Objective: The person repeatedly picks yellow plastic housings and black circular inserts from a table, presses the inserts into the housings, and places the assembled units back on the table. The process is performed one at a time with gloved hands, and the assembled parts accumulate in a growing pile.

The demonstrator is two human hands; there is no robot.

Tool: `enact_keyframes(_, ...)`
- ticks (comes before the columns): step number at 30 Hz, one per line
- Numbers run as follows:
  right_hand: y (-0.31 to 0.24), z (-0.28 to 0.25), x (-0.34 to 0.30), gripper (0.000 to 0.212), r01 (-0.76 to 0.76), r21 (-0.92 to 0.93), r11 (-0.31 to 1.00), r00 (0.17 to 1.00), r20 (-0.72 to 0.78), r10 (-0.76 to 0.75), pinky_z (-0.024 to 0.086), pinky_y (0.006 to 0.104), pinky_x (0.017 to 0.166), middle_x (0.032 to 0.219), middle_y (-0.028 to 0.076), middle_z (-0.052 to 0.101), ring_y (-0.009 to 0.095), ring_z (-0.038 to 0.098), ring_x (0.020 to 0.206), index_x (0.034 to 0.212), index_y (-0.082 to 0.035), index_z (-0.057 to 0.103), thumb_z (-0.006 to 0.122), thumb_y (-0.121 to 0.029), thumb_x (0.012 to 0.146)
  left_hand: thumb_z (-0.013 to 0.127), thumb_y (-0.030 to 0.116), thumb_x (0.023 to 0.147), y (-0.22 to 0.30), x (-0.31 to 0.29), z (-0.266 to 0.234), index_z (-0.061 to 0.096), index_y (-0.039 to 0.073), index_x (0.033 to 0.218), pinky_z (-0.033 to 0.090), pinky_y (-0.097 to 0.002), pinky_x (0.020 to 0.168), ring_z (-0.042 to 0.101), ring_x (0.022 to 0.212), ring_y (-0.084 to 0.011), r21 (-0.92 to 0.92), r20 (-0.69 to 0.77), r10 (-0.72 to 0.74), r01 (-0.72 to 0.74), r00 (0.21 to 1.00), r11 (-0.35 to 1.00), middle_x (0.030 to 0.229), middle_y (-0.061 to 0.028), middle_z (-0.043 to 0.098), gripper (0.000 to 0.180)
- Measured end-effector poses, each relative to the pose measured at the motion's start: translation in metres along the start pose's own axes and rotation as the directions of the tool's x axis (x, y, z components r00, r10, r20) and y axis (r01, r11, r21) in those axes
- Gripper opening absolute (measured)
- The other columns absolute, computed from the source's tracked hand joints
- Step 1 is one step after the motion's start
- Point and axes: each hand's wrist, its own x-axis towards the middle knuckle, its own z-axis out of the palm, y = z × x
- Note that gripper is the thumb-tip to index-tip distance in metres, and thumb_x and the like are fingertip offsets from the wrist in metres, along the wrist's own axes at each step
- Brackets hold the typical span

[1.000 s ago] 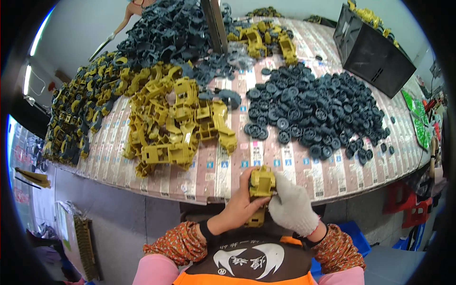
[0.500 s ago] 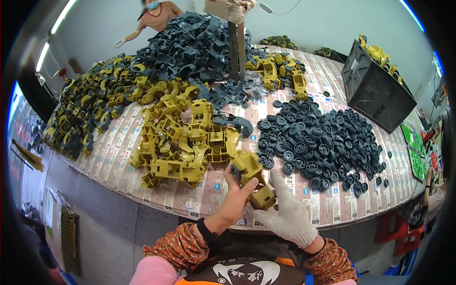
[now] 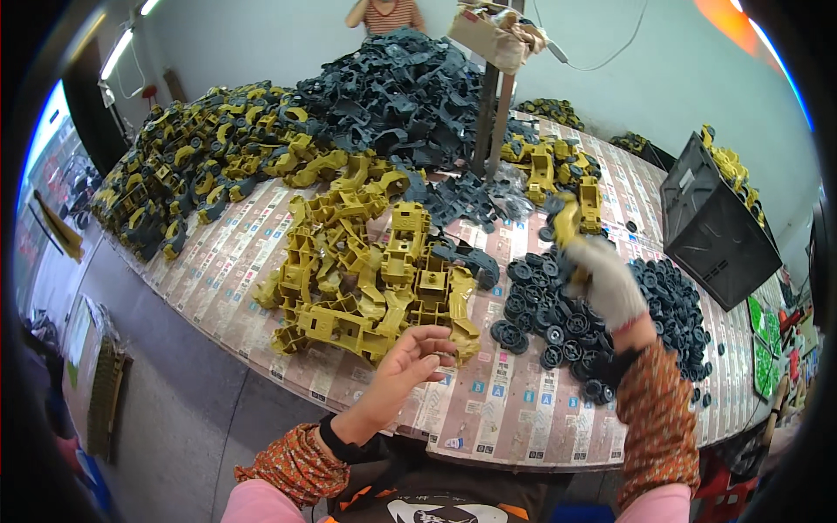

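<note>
My bare left hand [image 3: 403, 376] is over the near edge of the table, its fingers loosely bent and apart, with nothing in them. Just beyond it lies a heap of yellow plastic toy car bodies [image 3: 338, 324]. My right hand [image 3: 608, 281], in a whitish knit glove, reaches out over a pile of dark toy wheels [image 3: 571, 349]. It grips a yellow toy car body [image 3: 568, 220], smeared by motion, close to several yellow toy cars [image 3: 541, 170] beyond the pile. Whether that body carries wheels I cannot make out.
Dark plastic parts [image 3: 397, 100] form a tall mound at the back, where a person in a striped top [image 3: 394, 16] stands. Wheeled yellow toys [image 3: 196, 144] are heaped at the left. A post [image 3: 490, 122] rises mid-table; a tilted black crate [image 3: 719, 227] stands at the right.
My right hand has carried the yellow car body away from my left hand, forward and right over the wheels. My left hand has let go of it. The view has shifted.
</note>
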Motion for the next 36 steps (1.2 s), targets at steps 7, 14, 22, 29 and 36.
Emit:
enact_keyframes(7,-0.06,0.017,0.124,0.062,0.263,-0.299,0.917,0.903,-0.258,-0.343,0.055,0.0294,0.083,0.129,0.017,0.07,0.017,0.068,0.098,0.15,0.008,0.052,0.067,-0.028,0.101,0.053,0.015,0.111,0.015,-0.024,-0.038,0.052,0.009,0.144,0.056,-0.0348,0.097,0.072,0.111,-0.0224,0.036,-0.161,0.024,-0.018,0.987,0.999,0.127,-0.007,0.065,0.034)
enact_keyframes(14,0.035,0.072,0.108,0.051,0.334,-0.713,0.617,0.941,0.216,-0.26,0.051,0.0413,0.11,0.128,0.019,0.074,0.033,0.068,0.125,0.134,-0.006,0.07,0.067,-0.033,0.091,0.053,0.017,0.112,0.016,-0.02,-0.044,0.052,0.008,0.141,0.059,-0.0311,0.089,0.074,0.105,-0.02,0.062,-0.136,0.039,-0.031,0.99,0.998,0.122,-0.0074,0.065,0.03)
enact_keyframes(22,0.046,0.122,0.024,0.034,0.389,-0.739,0.55,0.916,0.248,-0.315,0.057,0.0484,0.087,0.101,0.02,0.075,0.042,0.073,0.097,0.114,-0.007,0.07,0.067,-0.033,0.094,0.053,0.017,0.112,0.006,-0.017,-0.039,0.055,0.008,0.139,0.057,-0.0299,0.09,0.07,0.105,-0.0142,0.189,-0.109,0.036,-0.015,0.993,0.982,0.118,-0.0052,0.068,0.029)
enact_keyframes(29,0.081,0.147,-0.05,0.082,0.409,-0.746,0.525,0.911,0.3,-0.283,0.059,0.0499,0.079,0.103,0.025,0.074,0.042,0.074,0.096,0.151,0.005,0.043,0.077,-0.03,0.086,0.055,0.016,0.11,-0.002,-0.009,-0.02,0.051,0.011,0.143,0.054,-0.0318,0.097,0.062,0.123,-0.0158,0.25,-0.14,0.104,-0.066,0.985,0.966,0.137,-0.0067,0.063,0.034)
enact_keyframes(36,0.05,0.15,-0.154,0.077,0.599,-0.738,0.312,0.753,0.386,-0.533,0.056,0.0459,0.078,0.097,0.019,0.072,0.035,0.072,0.089,0.15,0.007,0.046,0.078,-0.017,0.084,0.067,0.032,0.107,-0.012,-0.008,0.017,0.019,0.022,0.166,0.042,-0.0455,0.117,0.052,0.141,-0.0243,-0.153,-0.114,-0.123,0.105,0.986,0.983,0.155,-0.0131,0.052,0.077)
